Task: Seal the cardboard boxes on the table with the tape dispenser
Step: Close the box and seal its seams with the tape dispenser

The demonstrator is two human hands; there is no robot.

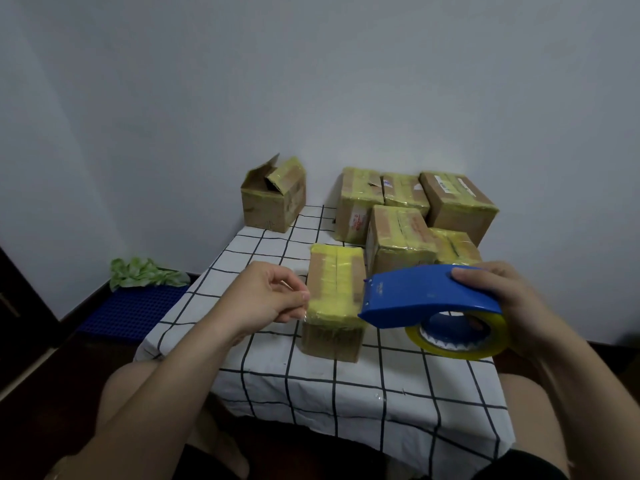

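Observation:
A small cardboard box (335, 289) with yellowish tape over its top stands on the checked tablecloth (311, 372) in front of me. My left hand (266, 292) pinches the free end of clear tape at the box's near left top edge. My right hand (498, 299) grips a blue tape dispenser (426, 296) holding a yellow tape roll (460, 337), held just right of the box at its top level. Several taped boxes (401, 233) crowd the far right of the table. One box with open flaps (273, 199) stands at the far left corner.
The table stands against a white wall. On the floor to the left lie a blue plastic mat (135, 310) and a crumpled green cloth (142, 275). My knees are under the table's near edge.

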